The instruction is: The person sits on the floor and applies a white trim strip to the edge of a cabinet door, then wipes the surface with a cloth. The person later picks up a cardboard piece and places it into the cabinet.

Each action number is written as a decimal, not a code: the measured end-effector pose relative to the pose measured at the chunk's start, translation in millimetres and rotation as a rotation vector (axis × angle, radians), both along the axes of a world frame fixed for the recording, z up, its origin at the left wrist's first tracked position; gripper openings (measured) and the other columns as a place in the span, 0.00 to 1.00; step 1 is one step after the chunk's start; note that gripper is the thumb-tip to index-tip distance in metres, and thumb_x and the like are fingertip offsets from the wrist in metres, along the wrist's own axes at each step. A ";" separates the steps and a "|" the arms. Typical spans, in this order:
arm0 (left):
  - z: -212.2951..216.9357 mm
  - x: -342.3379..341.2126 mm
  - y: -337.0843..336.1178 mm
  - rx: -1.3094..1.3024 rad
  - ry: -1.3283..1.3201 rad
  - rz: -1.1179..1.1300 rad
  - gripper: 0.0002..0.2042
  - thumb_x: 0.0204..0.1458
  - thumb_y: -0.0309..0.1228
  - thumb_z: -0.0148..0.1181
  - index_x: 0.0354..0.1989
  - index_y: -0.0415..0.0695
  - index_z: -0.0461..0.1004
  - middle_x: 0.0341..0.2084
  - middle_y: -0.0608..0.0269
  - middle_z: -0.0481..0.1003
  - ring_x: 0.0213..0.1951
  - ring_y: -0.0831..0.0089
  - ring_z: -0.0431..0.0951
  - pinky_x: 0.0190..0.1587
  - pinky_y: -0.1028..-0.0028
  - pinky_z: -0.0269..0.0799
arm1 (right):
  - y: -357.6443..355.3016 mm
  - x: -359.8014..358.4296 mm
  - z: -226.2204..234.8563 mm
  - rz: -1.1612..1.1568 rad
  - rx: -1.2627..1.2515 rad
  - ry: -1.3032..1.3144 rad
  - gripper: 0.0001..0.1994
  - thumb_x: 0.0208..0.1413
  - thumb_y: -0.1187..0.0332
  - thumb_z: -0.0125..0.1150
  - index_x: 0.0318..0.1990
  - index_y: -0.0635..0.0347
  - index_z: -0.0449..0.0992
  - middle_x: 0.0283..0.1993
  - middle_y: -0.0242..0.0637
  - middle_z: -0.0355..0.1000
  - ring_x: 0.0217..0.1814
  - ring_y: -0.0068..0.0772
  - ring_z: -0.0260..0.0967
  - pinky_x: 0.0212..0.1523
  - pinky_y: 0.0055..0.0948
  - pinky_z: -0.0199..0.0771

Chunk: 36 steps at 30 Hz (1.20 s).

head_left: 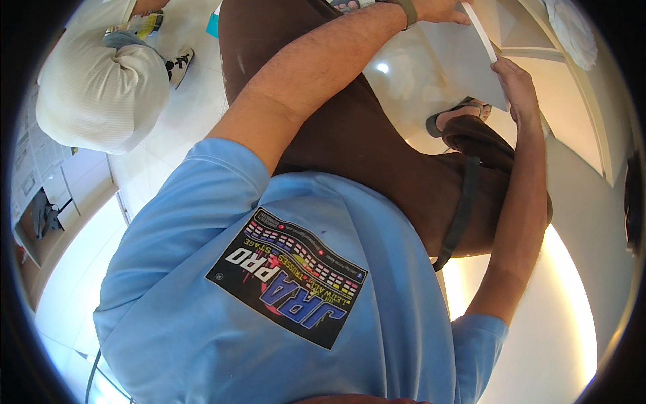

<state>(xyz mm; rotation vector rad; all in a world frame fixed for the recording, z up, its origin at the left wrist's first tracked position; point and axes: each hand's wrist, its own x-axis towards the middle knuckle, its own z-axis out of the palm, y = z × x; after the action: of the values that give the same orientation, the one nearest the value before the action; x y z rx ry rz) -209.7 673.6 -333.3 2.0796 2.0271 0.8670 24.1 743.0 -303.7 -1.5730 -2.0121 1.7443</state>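
Observation:
A thin white panel (481,35) stands tilted in front of me at the upper right, its pale edge turned up. My left hand (441,9), below a wristwatch (408,12), grips the panel near its far end; the picture's top edge cuts off part of this hand. At the panel's near end, my right hand (518,86) is closed around the edge, thumb and fingers bent over it. The panel's lower part reaches down near my sandalled foot (464,114).
A pale cabinet or shelf frame (565,101) rises on the right, with a white crumpled bag (572,30) above it. Another person in a white top (101,94) bends close by at the left. A lit strip (565,296) glows at the lower right.

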 end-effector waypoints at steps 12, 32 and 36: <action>3.6 -0.5 -1.0 -0.009 -0.011 0.026 0.21 0.40 0.42 0.68 0.45 0.50 0.76 0.49 0.53 0.69 0.59 0.48 0.60 0.56 0.56 0.64 | -5.3 -4.4 7.9 -0.017 0.037 -0.032 0.22 0.50 0.64 0.56 0.52 0.64 0.75 0.41 0.40 0.75 0.40 0.30 0.70 0.45 0.26 0.67; -4.0 2.5 1.8 0.021 -0.011 -0.008 0.21 0.40 0.41 0.67 0.45 0.49 0.76 0.49 0.53 0.69 0.59 0.48 0.60 0.58 0.56 0.62 | -5.9 4.1 7.1 -0.008 0.075 -0.033 0.22 0.49 0.63 0.56 0.52 0.62 0.75 0.42 0.40 0.75 0.43 0.31 0.71 0.47 0.25 0.67; -8.7 -5.2 7.2 0.058 0.004 -0.044 0.22 0.40 0.41 0.67 0.45 0.50 0.76 0.49 0.52 0.69 0.59 0.47 0.60 0.59 0.55 0.61 | -7.3 5.6 12.2 -0.002 0.070 -0.072 0.21 0.50 0.63 0.56 0.51 0.62 0.76 0.42 0.40 0.75 0.43 0.30 0.70 0.47 0.25 0.67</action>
<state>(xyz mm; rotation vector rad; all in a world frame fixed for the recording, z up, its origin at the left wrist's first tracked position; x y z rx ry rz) -214.8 680.8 -342.0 2.1490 1.9727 0.9254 29.7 735.7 -291.5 -1.6378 -2.0782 1.6199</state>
